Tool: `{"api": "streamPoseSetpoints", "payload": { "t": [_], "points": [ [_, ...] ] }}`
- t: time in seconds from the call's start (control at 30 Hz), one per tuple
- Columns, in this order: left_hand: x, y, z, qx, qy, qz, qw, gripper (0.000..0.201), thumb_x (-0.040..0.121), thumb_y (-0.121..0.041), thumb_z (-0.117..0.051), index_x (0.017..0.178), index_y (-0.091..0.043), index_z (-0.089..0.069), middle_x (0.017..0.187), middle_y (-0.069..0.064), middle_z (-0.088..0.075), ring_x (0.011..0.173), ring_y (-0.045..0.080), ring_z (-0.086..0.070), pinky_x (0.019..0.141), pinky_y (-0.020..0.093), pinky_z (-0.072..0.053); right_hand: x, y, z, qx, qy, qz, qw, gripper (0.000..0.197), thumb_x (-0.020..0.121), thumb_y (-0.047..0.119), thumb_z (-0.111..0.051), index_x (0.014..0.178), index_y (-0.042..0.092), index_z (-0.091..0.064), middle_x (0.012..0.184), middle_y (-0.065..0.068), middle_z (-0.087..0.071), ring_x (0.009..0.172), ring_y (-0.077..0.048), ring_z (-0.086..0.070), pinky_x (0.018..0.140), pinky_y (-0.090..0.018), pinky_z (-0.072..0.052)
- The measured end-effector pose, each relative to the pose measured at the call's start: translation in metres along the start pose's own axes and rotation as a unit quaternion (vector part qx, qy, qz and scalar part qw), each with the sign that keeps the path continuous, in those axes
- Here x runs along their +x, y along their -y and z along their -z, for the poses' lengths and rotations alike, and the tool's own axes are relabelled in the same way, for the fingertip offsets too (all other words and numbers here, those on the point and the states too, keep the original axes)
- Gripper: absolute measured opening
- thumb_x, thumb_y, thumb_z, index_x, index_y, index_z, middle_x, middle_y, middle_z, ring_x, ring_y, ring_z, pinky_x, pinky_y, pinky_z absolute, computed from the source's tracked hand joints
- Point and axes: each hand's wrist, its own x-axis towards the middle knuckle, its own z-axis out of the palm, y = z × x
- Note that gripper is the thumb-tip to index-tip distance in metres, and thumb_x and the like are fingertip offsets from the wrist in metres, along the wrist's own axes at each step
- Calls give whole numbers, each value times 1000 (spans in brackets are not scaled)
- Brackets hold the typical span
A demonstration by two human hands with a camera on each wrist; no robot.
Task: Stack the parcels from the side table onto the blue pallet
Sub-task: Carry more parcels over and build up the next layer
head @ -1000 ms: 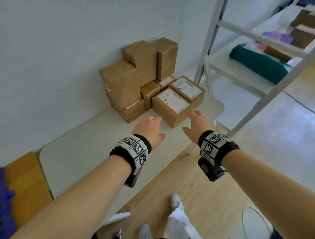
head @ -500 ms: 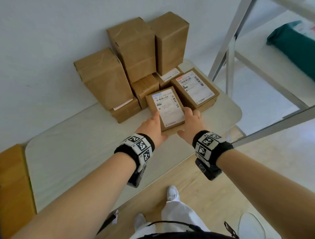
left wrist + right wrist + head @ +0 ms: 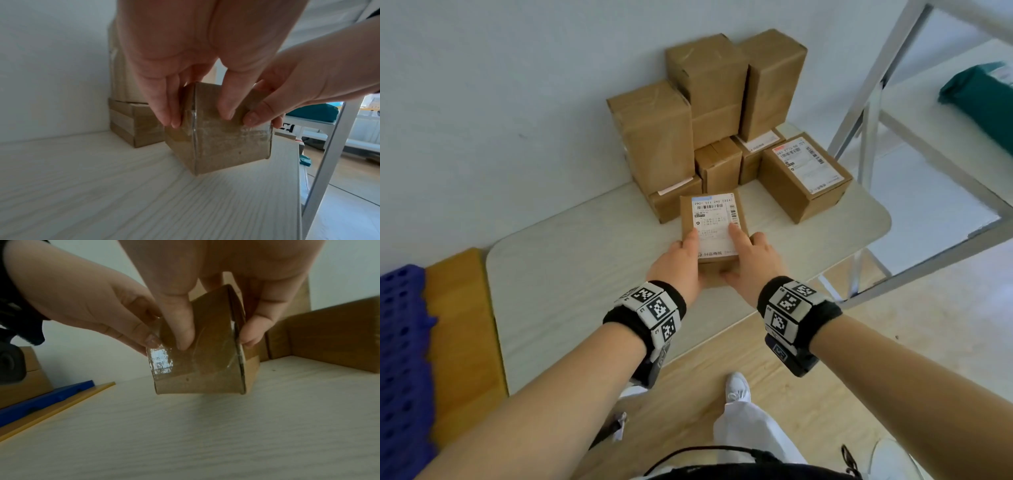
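A small cardboard parcel [image 3: 714, 219] with a white shipping label is held between my two hands, just above the pale side table [image 3: 585, 274]. My left hand [image 3: 683, 263] grips its left side with the thumb on the label. My right hand [image 3: 751, 257] grips the right side the same way. The left wrist view shows the parcel [image 3: 218, 142] tilted, its near end taped, with fingers [image 3: 164, 105] curled over it. It appears again as the parcel [image 3: 201, 369] in the right wrist view. The blue pallet [image 3: 400, 359] lies at the far left.
Several plain parcels [image 3: 709, 102] are piled against the wall, and another labelled parcel [image 3: 804, 178] sits at the table's right end. A yellow board [image 3: 462, 325] lies between table and pallet. A metal rack [image 3: 873, 102] holding a green package [image 3: 983, 99] stands to the right.
Both hands reached forward, took hold of the labelled parcel and drew it toward me, away from the labelled parcel beside it.
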Motion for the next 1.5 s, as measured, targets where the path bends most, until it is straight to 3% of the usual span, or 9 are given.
{"api": "streamPoseSetpoints", "payload": {
  "t": [0.43, 0.63, 0.73, 1.17, 1.3, 1.5],
  "points": [
    [-215, 173, 46, 4, -133, -10, 991, 72, 92, -18, -53, 150, -20, -11, 131, 12, -46, 107, 28, -56, 83, 38, -48, -169, 201, -71, 27, -79, 78, 993, 70, 89, 26, -55, 147, 26, -15, 125, -10, -41, 107, -27, -51, 91, -34, -45],
    [-299, 231, 62, -20, -205, 43, 978, 71, 92, -17, -53, 149, -20, -12, 132, 9, -47, 105, 24, -56, 76, 32, -46, -222, 276, -86, 5, -75, 160, 984, 70, 88, 25, -54, 147, 25, -16, 125, -10, -41, 107, -27, -52, 87, -32, -45],
    [-335, 256, 61, -37, -228, 87, 969, 73, 91, -18, -54, 150, -21, -11, 135, 8, -45, 109, 24, -55, 83, 36, -49, -240, 305, -98, -1, -61, 206, 977, 70, 89, 25, -54, 147, 26, -16, 126, -8, -41, 104, -25, -53, 83, -29, -46],
    [-464, 361, 47, -77, -227, 222, 945, 74, 88, -20, -57, 149, -22, -14, 130, 9, -48, 109, 26, -56, 89, 39, -49, -308, 415, -175, -17, 38, 311, 950, 72, 88, 24, -56, 147, 27, -16, 130, -11, -38, 107, -27, -54, 89, -35, -50],
    [-487, 410, 49, -78, -224, 224, 945, 75, 90, -21, -57, 150, -19, -12, 137, 9, -44, 118, 24, -51, 93, 35, -45, -321, 459, -203, -16, 43, 309, 950, 69, 88, 23, -55, 146, 27, -18, 130, -11, -39, 107, -27, -54, 90, -37, -50],
    [-511, 481, 59, -66, -185, 184, 963, 71, 92, -21, -53, 150, -20, -12, 136, 10, -45, 113, 23, -54, 91, 33, -45, -336, 517, -241, -17, 49, 259, 964, 70, 86, 20, -56, 145, 29, -20, 132, -9, -40, 113, -27, -51, 93, -38, -49]
  ]
}}
